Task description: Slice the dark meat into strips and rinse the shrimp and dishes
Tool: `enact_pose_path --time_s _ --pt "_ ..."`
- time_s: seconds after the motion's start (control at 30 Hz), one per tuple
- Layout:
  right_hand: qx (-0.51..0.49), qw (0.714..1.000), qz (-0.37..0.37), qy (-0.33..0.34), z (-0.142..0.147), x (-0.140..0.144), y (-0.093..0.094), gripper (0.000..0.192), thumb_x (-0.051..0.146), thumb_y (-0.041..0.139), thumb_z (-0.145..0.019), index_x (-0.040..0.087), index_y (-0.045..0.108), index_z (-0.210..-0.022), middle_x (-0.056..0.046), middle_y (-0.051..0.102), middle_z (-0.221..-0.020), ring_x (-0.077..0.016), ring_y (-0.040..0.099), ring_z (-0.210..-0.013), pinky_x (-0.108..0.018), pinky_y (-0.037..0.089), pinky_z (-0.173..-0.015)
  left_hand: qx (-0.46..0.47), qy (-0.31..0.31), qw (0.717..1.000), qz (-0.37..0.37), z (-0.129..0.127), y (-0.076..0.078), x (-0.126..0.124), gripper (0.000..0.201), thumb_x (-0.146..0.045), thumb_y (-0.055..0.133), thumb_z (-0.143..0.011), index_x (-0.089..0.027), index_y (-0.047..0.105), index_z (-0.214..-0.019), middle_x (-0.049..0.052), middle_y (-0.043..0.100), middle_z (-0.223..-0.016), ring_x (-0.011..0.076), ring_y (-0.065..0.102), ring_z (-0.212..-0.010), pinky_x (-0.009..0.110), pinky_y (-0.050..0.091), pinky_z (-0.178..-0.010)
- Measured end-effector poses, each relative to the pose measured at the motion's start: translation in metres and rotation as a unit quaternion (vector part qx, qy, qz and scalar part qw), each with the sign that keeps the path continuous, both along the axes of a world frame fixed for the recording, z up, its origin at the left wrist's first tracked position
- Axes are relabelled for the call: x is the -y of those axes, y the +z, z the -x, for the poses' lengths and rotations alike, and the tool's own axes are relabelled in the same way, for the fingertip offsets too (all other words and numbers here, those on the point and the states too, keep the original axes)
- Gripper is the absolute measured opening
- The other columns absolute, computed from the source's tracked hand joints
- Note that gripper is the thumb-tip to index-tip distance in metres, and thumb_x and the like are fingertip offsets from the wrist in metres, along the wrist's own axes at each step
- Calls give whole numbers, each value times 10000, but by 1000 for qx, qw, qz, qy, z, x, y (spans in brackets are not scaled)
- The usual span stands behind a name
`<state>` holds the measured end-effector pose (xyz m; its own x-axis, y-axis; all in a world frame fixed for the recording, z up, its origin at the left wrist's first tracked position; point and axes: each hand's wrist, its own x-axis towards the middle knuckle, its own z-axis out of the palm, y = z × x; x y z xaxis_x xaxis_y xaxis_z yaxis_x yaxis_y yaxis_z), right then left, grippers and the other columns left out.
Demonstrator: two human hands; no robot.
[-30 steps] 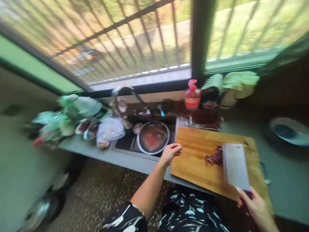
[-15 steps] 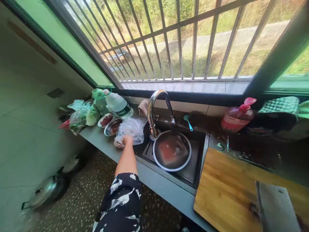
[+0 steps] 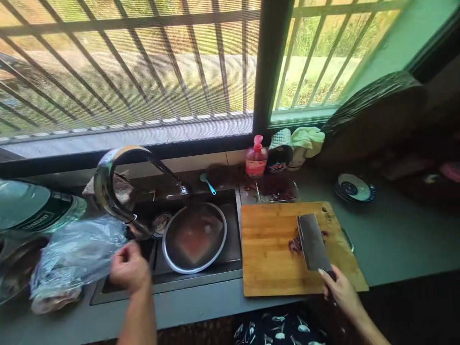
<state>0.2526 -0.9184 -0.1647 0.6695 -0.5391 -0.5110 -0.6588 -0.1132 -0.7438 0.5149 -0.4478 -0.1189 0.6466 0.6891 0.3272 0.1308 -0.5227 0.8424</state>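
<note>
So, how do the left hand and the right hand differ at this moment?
The left hand pinches a clear plastic bag beside the sink; the right hand grips the handle of a cleaver. The left hand is over the counter; the right is at the near edge of the wooden cutting board. Both are bare and closed on something.

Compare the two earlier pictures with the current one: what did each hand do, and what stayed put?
The left hand left the edge of the cutting board, reached left to the plastic bag beside the sink, and now grips the bag's edge. The right hand kept hold of the cleaver, its blade resting on the board by the dark chopped pieces. The metal bowl stayed in the sink.
</note>
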Motion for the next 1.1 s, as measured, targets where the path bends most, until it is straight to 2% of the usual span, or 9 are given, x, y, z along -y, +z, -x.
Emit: enact_pose_path --time_s 0.1,0.23,0.33,0.43,0.6,0.73,0.83,0.93,1.1 --pt "24 991 123 56 6 -3 -5 449 532 398 -747 159 511 -971 6 553 -499 -156 533 -455 -246 399 -444 -21 -143 990 0 33 -22 88 317 -459 520 -706 -182 609 -830 43 604 -783 184 549 -734 322 434 -734" --pt "85 946 243 195 10 -21 -21 360 402 362 -807 162 572 -972 -97 644 -862 -204 605 -794 -293 458 -709 -43 -295 954 27 63 -39 187 269 -411 529 -729 -194 622 -858 42 622 -816 171 571 -753 296 443 -740" --pt "95 925 271 248 8 -35 -31 379 315 347 -829 177 514 -1139 -110 598 -1052 -210 580 -926 -317 446 -799 -103 -422 898 68 73 -42 235 268 -387 518 -742 -183 627 -877 50 639 -829 169 586 -744 288 458 -707" --pt "95 918 284 259 5 -32 -35 395 280 351 -832 192 479 -1195 -110 587 -1071 -209 579 -932 -320 453 -798 -132 -495 857 57 79 -40 268 242 -364 529 -738 -181 635 -856 49 646 -821 164 589 -732 281 459 -698" --pt "105 921 266 264 3 -6 -29 391 270 354 -834 171 482 -1191 -104 603 -1009 -204 581 -922 -316 460 -795 -160 -508 844 67 83 -40 304 240 -353 519 -741 -173 624 -861 44 645 -802 157 586 -707 278 455 -685" --pt "151 932 237 229 13 13 -23 393 288 367 -834 160 487 -1186 -107 592 -1067 -199 562 -972 -321 448 -841 -216 -511 830 62 92 -61 336 214 -289 490 -757 -149 622 -851 56 641 -787 159 584 -719 281 450 -695" --pt "165 947 219 166 24 27 -20 383 313 369 -832 167 509 -1157 -99 597 -1074 -198 562 -977 -323 448 -848 -248 -562 789 -34 107 -79 370 201 -214 511 -739 -147 625 -890 72 631 -863 170 564 -810 293 426 -767" --pt "167 958 202 115 34 41 -18 386 351 378 -826 159 524 -1126 -99 609 -1055 -198 573 -954 -311 455 -830 -236 -593 753 -161 121 -85 408 309 -258 556 -724 -188 586 -1024 81 576 -1039 208 483 -986 323 369 -855" --pt "157 967 185 74 45 54 -12 423 416 384 -809 153 542 -1099 -97 634 -985 -198 592 -885 -285 471 -752 -322 -523 737 -281 129 -74 452 326 -342 543 -722 -181 572 -1005 128 532 -1063 288 407 -1051 407 322 -850"
